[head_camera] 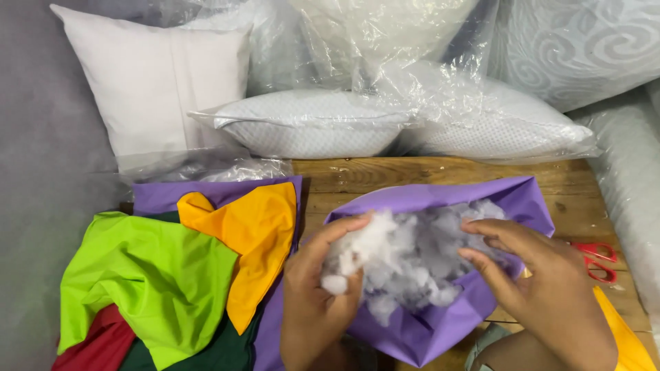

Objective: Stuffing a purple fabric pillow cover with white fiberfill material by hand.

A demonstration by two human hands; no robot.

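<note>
Head view — colourful covers left, red scissors right, bagged pillows behind.

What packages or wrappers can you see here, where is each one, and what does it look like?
Wrapped pillow: back centre on the wooden table, flat, white, in clear plastic.
Second wrapped pillow: to its right, white, dotted texture, clear plastic.
Clear plastic bag: standing above them, crinkled, pale filling inside.
Loose plastic sheet: left, behind the coloured fabrics, crumpled, see-through.
No labels, signs or screens show.
</note>
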